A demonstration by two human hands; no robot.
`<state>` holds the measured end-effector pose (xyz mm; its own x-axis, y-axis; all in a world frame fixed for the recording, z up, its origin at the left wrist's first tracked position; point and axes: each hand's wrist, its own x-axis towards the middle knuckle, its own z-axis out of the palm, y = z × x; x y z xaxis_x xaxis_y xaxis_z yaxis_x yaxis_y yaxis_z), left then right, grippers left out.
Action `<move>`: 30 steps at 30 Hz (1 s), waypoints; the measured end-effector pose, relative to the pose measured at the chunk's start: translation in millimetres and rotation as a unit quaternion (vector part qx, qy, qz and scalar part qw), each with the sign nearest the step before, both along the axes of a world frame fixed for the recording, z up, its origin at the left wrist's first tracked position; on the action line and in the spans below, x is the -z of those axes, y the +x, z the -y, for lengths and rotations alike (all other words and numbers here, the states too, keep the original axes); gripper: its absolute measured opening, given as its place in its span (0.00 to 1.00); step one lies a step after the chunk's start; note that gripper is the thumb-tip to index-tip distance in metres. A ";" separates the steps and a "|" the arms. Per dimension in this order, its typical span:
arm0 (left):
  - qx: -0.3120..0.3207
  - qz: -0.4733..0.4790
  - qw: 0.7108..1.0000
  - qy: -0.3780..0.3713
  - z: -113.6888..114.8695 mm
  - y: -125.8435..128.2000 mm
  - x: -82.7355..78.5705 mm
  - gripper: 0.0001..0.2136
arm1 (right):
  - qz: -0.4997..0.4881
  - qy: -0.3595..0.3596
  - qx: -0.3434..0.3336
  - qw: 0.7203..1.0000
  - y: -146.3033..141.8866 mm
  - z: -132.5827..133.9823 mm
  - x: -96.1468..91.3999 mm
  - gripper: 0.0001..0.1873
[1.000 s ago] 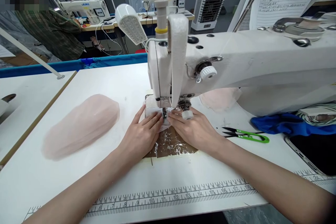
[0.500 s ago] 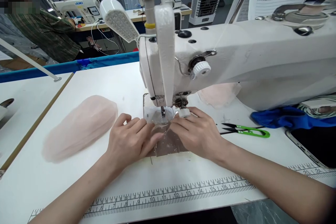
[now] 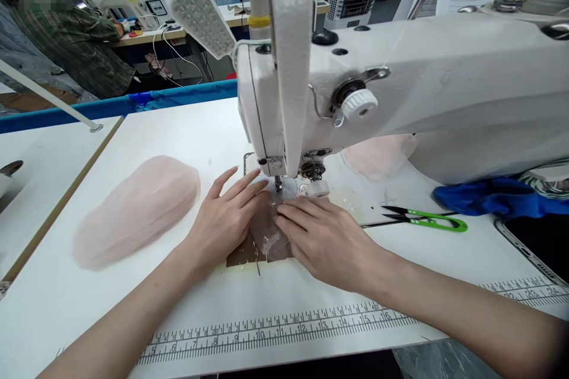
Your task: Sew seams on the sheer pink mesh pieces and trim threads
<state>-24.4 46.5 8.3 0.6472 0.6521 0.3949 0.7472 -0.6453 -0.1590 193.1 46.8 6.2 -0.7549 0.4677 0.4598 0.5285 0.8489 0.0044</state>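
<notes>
A small piece of sheer, pale pink fabric lies creased below the presser foot of the white sewing machine. My left hand rests to its left with fingers stretched out and apart, the fingertips near the foot and the thumb side by the cloth's edge. From the right, my right hand lies over the fabric, its fingers extended and pressing it down; its thumb is hidden. Under the cloth, a brown plate shows partly.
Sheer pink pieces are stacked at left; more pink fabric lies behind the machine. Green thread snips, a blue cloth and a phone are at right. A printed ruler runs along the front. Another person sits beyond the table.
My left hand's curled fingers have stretched out and moved up toward the presser foot. My right hand has flattened and shifted over the fabric. The view has tilted slightly.
</notes>
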 end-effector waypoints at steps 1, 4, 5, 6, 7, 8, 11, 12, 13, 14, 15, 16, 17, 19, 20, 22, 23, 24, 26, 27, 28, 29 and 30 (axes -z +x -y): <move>0.005 0.000 1.000 -0.010 0.0 0.0 -0.2 0.20 | 0.001 0.004 0.014 1.000 0.1 0.0 -0.7 0.13; 0.008 0.000 1.000 -0.019 -0.4 -0.1 -0.4 0.18 | 0.000 0.034 0.036 0.999 -0.5 1.7 -1.6 0.15; 0.004 0.000 1.000 -0.016 -0.7 -0.2 -0.3 0.17 | 0.006 0.038 0.029 0.999 -1.0 3.0 -1.5 0.14; 0.000 0.001 1.000 -0.013 -1.0 -0.4 -0.1 0.16 | 0.014 0.033 0.017 0.999 -1.5 4.4 -1.2 0.14; 0.000 0.004 1.000 -0.013 -1.3 -0.5 0.1 0.15 | 0.024 0.021 0.007 0.999 -1.9 5.7 -0.8 0.14; 0.004 0.006 1.000 -0.018 -1.5 -0.7 0.5 0.15 | 0.032 0.006 0.004 0.999 -1.9 6.6 -0.5 0.14; 0.043 0.016 0.998 -0.051 -1.9 -0.8 2.0 0.16 | 0.027 -0.016 0.021 0.999 -0.2 5.3 0.2 0.16; 0.056 0.020 0.996 -0.063 -2.0 -0.7 2.7 0.16 | 0.023 -0.015 0.025 0.999 0.8 3.8 0.5 0.15; 0.066 0.022 0.995 -0.072 -2.0 -0.4 3.5 0.16 | 0.021 -0.014 0.027 0.999 1.8 2.1 1.0 0.14; 0.070 0.024 0.994 -0.078 -2.1 -0.1 4.4 0.16 | 0.025 -0.014 0.028 0.999 2.8 0.5 1.5 0.12; 0.071 0.025 0.994 -0.081 -2.1 0.5 5.3 0.17 | 0.031 -0.016 0.029 0.999 3.7 -1.0 2.1 0.11; 0.069 0.024 0.994 -0.083 -2.2 1.1 6.3 0.18 | 0.039 -0.021 0.031 0.999 4.5 -2.1 2.7 0.11; 0.066 0.025 0.994 -0.083 -2.3 1.8 7.2 0.19 | 0.046 -0.027 0.036 0.998 5.1 -3.0 3.2 0.12; 0.057 0.028 0.995 -0.079 -2.2 3.4 8.7 0.20 | 0.052 -0.039 0.044 0.997 6.0 -4.3 3.5 0.15; 0.054 0.030 0.995 -0.078 -2.0 4.1 9.1 0.20 | 0.053 -0.044 0.047 0.997 6.3 -5.2 3.4 0.17; 0.051 0.030 0.995 -0.075 -1.2 5.3 9.5 0.19 | 0.051 -0.047 0.052 0.996 6.9 -7.7 3.2 0.16; 0.051 0.028 0.996 -0.072 -0.7 5.6 9.6 0.19 | 0.048 -0.045 0.054 0.996 7.3 -9.4 3.2 0.15; 0.051 0.024 0.996 -0.070 -0.1 5.6 9.7 0.19 | 0.043 -0.041 0.054 0.997 7.7 -11.4 3.3 0.14; 0.050 0.018 0.997 -0.064 1.1 5.0 10.2 0.19 | 0.034 -0.038 0.053 0.997 8.6 -15.3 3.8 0.13; 0.050 0.014 0.997 -0.062 1.5 4.5 10.6 0.19 | 0.034 -0.038 0.053 0.997 9.1 -17.0 4.0 0.13; 0.050 0.010 0.997 -0.061 1.8 3.9 11.1 0.19 | 0.036 -0.038 0.053 0.997 9.6 -18.4 4.2 0.13; 0.052 0.007 0.997 -0.060 1.9 3.3 11.6 0.19 | 0.041 -0.035 0.055 0.997 10.0 -19.4 4.4 0.13; 0.054 0.004 0.997 -0.061 1.9 2.8 12.1 0.19 | 0.046 -0.030 0.060 0.997 10.5 -20.1 4.4 0.13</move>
